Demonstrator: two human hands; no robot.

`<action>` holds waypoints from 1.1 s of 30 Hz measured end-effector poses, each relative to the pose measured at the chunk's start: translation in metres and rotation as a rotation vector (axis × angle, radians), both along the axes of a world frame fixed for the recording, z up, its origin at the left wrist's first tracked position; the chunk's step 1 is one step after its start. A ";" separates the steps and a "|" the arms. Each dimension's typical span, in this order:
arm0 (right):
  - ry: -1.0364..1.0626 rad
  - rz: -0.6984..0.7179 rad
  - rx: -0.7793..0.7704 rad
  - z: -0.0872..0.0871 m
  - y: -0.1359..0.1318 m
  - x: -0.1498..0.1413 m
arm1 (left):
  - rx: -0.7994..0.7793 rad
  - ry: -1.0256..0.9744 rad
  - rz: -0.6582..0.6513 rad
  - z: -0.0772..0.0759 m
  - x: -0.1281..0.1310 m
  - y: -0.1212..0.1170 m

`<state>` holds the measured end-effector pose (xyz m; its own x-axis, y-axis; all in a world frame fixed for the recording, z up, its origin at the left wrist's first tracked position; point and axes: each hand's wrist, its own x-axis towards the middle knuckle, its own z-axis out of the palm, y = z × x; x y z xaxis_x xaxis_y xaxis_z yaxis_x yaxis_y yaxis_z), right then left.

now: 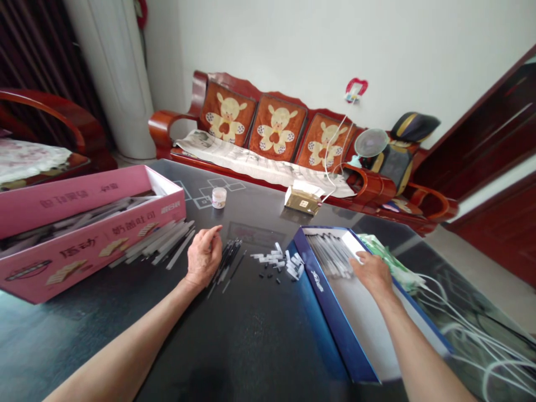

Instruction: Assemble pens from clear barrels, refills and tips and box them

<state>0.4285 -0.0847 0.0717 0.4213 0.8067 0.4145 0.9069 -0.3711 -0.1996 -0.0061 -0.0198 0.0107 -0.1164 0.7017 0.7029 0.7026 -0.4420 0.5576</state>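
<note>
My left hand [204, 257] rests on the dark table with its fingers curled in, beside a small pile of thin black rods [228, 259]; whether anything is in the fingers is hidden. Reaching into a blue shallow box [335, 329], my right hand [374, 272] has its fingertips pinched at the right end of a row of slim pale sticks [329, 254]. What it pinches is too small to tell. Between the hands lie several short whitish caps [274, 257] and tiny black plugs [270, 274]. Greyish translucent tubes [161, 243] lie left of my left hand.
A long pink box [104, 234] holding many grey sticks stands at the left. Farther back are a small round jar [219, 197] and a gold tissue box [302, 200]. A green-white packet [391, 257] and white cables [464, 329] lie right of the blue box.
</note>
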 end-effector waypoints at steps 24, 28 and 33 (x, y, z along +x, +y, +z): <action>0.563 0.679 0.360 -0.071 -0.028 -0.244 | -0.847 0.507 0.115 0.040 -0.039 0.001; 0.664 0.593 0.396 -0.071 -0.028 -0.243 | -0.818 0.621 0.077 0.034 -0.031 -0.003; 0.674 0.615 0.395 -0.072 -0.028 -0.242 | -0.745 0.518 0.121 0.031 -0.031 0.000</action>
